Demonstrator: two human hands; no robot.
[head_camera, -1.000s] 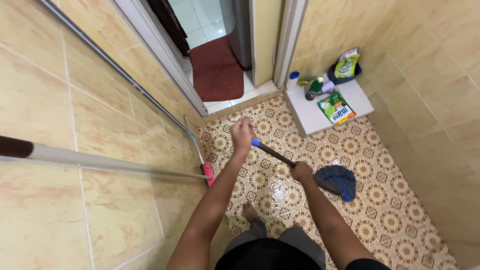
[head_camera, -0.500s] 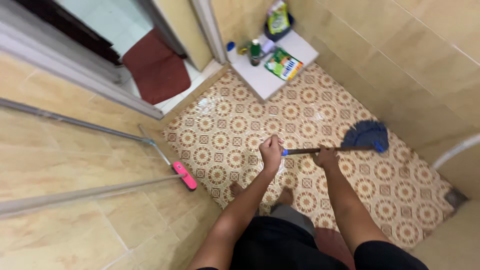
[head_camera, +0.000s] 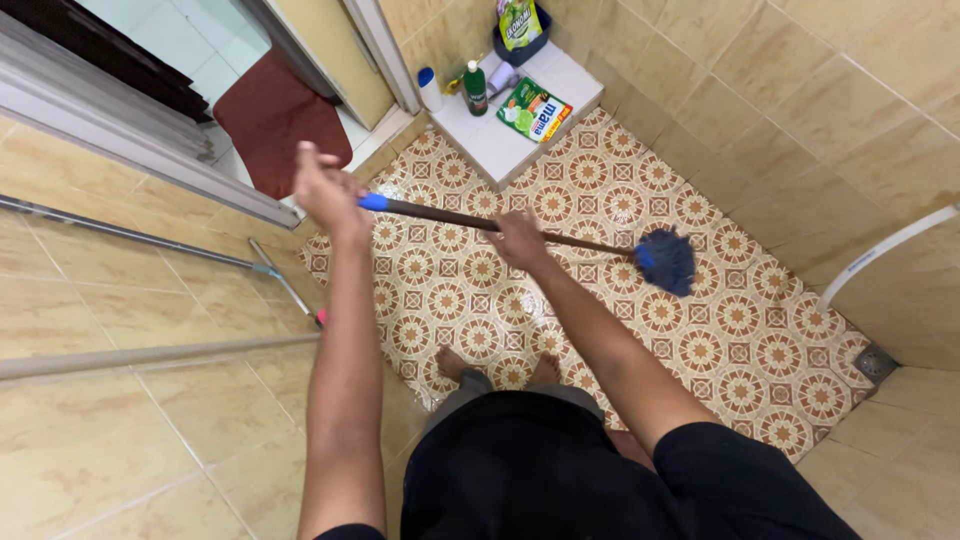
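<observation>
Both hands, left (head_camera: 325, 190) and right (head_camera: 520, 238), clenched round thin dark mop handle (head_camera: 450, 217); shaggy blue mop head (head_camera: 668, 260) at 3 o'clock on glossy patterned floor tiles (head_camera: 740, 330).

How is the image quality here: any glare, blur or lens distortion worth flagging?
Head view: even indoor light, no hard shadows; wet glare on the patterned floor near the right hand; wide-angle bending curves the wall tiles at the edges; left hand slightly motion-soft, blue mop head fairly sharp.

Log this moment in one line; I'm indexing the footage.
left hand: grips mop handle end | right hand: grips mid-handle | mop head: on patterned floor
</observation>
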